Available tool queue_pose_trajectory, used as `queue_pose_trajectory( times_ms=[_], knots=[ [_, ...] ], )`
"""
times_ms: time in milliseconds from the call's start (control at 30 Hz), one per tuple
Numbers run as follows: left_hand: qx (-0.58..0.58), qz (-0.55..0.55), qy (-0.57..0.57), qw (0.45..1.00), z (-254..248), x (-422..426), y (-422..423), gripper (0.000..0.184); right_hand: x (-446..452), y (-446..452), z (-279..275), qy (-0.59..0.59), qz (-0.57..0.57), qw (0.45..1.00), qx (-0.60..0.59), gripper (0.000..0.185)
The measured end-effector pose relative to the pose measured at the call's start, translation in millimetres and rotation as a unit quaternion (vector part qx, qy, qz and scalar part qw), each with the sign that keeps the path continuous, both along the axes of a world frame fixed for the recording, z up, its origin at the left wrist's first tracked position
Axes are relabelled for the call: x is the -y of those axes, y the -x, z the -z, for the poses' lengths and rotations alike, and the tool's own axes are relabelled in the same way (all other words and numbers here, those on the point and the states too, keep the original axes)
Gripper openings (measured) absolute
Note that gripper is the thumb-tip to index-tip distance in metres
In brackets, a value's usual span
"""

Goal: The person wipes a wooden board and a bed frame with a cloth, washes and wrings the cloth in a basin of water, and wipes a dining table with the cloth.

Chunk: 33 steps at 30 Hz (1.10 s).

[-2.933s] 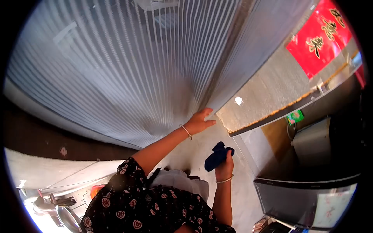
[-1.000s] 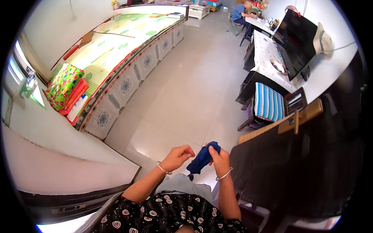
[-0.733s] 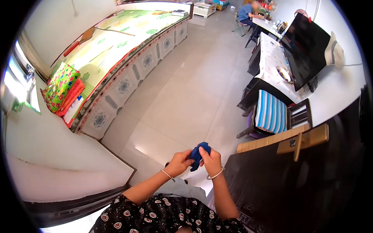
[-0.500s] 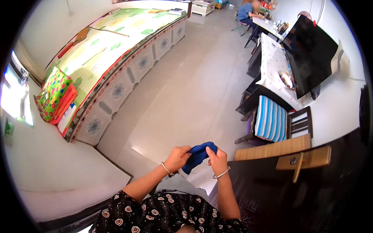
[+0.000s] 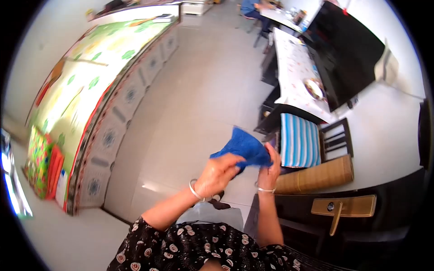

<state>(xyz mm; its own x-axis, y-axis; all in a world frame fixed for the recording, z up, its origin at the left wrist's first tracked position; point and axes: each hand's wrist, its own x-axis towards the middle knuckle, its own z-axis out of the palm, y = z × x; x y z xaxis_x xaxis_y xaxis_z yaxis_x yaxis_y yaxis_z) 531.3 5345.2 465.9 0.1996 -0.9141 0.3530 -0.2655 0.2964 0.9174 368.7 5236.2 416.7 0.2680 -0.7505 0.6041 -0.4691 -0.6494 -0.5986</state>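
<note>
A blue cloth (image 5: 244, 147) is held up in front of my body, partly spread, with one corner pointing away from me. My left hand (image 5: 217, 177) has its fingers closed on the near left part of the cloth. At the right edge of the cloth, my right hand (image 5: 270, 168) grips it, slightly blurred, and its thumb is partly hidden. A bracelet sits on each wrist.
A dark door with a brass handle (image 5: 343, 210) stands close on my right, by a rolled mat (image 5: 316, 175). Beyond are a chair with a striped cushion (image 5: 299, 140) and a long table (image 5: 294, 67). A raised bed (image 5: 108, 77) lies left. A person (image 5: 253, 8) sits far off.
The cloth has gone from bunched to more spread out and is higher up. My hands have shifted right and slightly forward. The camera view has turned a little to the right.
</note>
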Motion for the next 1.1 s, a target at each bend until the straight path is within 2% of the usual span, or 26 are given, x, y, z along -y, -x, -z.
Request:
queue_pose_trajectory(
  times_ms=[33,67,100,133,167,200,233,267,333,367,433,500,533,567,600,633,667,733,800,867,900,933,1000,1067,1100],
  knots=[
    [0.008,0.060,0.010,0.998,5,15,9,0.021,10,3,35,-0.200,-0.084,0.956,0.196,0.040],
    [0.018,0.119,0.016,0.993,10,29,17,0.023,13,6,73,-0.378,-0.164,0.826,0.384,0.044],
    [-0.010,0.205,-0.011,0.979,8,44,20,0.022,16,-1,74,-0.415,-0.147,0.791,0.426,0.033],
    [-0.104,0.233,-0.095,0.962,13,63,21,0.021,17,-7,75,-0.447,-0.127,0.751,0.469,0.026],
    [-0.197,0.252,-0.180,0.930,21,82,21,0.021,34,-5,75,-0.515,-0.298,0.587,0.550,0.023],
    [-0.284,0.263,-0.266,0.883,30,100,21,0.022,50,-2,75,-0.596,-0.411,0.393,0.567,0.035],
    [-0.322,0.201,-0.289,0.879,40,123,17,0.029,69,-19,48,-0.626,-0.336,0.444,0.546,0.035],
    [-0.383,0.158,-0.317,0.853,46,145,12,0.030,83,-26,28,-0.644,-0.275,0.519,0.491,0.036],
    [-0.424,0.156,-0.366,0.813,62,186,11,0.027,111,-34,6,-0.657,-0.165,0.664,0.317,0.036],
    [-0.394,0.132,-0.348,0.840,67,203,18,0.025,125,-34,23,-0.660,-0.168,0.662,0.314,0.039],
    [-0.329,0.079,-0.316,0.886,77,224,36,0.020,158,-33,59,-0.634,-0.184,0.632,0.406,0.038],
    [-0.213,0.055,-0.262,0.940,85,247,44,0.015,186,-38,58,-0.649,-0.186,0.551,0.490,0.043],
    [-0.155,0.045,-0.231,0.960,90,258,46,0.013,204,-35,61,-0.646,-0.186,0.574,0.467,0.044],
    [-0.188,0.085,-0.225,0.952,109,267,40,0.005,220,-28,69,-0.644,-0.185,0.597,0.442,0.044],
    [-0.168,0.098,-0.239,0.951,108,277,33,0.006,236,-25,74,-0.641,-0.184,0.618,0.417,0.044],
    [-0.147,0.111,-0.251,0.950,104,289,24,0.008,254,-28,72,-0.587,-0.084,0.725,0.350,0.042],
    [-0.125,0.125,-0.262,0.949,104,299,14,0.012,274,-24,79,-0.576,-0.048,0.749,0.325,0.037],
    [-0.189,0.121,-0.313,0.923,119,319,-16,0.014,311,-17,80,-0.486,-0.049,0.795,0.360,0.035],
    [-0.218,0.097,-0.331,0.913,119,343,-40,0.013,362,-1,94,-0.480,0.032,0.803,0.353,0.030],
    [-0.221,0.101,-0.321,0.915,134,364,-69,0.013,421,25,130,-0.431,0.025,0.806,0.405,0.039],
    [-0.221,0.097,-0.325,0.914,139,378,-83,0.014,442,20,112,-0.273,0.071,0.925,0.254,0.038],
    [-0.221,0.093,-0.329,0.914,142,392,-96,0.014,463,15,91,-0.098,0.112,0.985,0.084,0.037],
    [-0.229,0.075,-0.329,0.913,141,418,-118,0.014,511,24,108,-0.054,0.194,0.979,-0.045,0.031],
    [-0.233,0.058,-0.323,0.915,132,445,-140,0.015,543,25,100,-0.088,0.261,0.946,-0.172,0.029],
    [-0.228,0.056,-0.320,0.918,136,457,-151,0.015,561,26,125,-0.122,0.269,0.954,-0.058,0.029]
  ],
)
